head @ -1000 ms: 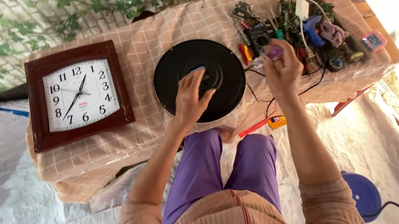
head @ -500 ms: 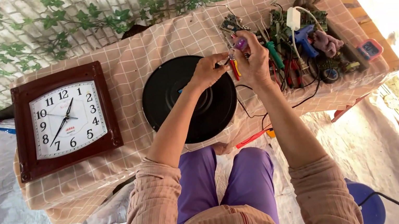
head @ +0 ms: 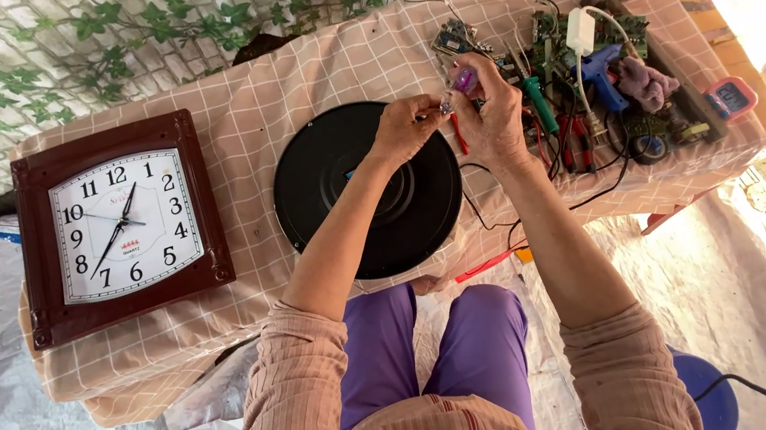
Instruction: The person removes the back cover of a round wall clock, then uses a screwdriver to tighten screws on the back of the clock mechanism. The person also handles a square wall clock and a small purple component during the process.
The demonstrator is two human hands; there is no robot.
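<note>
Screwdriver with a purple handle sits in the right hand, raised just above the right rim of the round black clock back that lies face down on the checked cloth of the table. Far left, a square wall clock in a dark red frame rests flat, well apart from the hands. Moving right, the left hand pinches something tiny against the tool's tip; what it is I cannot tell. The right hand is closed round the handle. Done well, both wrists would stay low and close together, so that a dropped small part lands on the cloth. Further right lie circuit boards, pliers and a blue tool.
</note>
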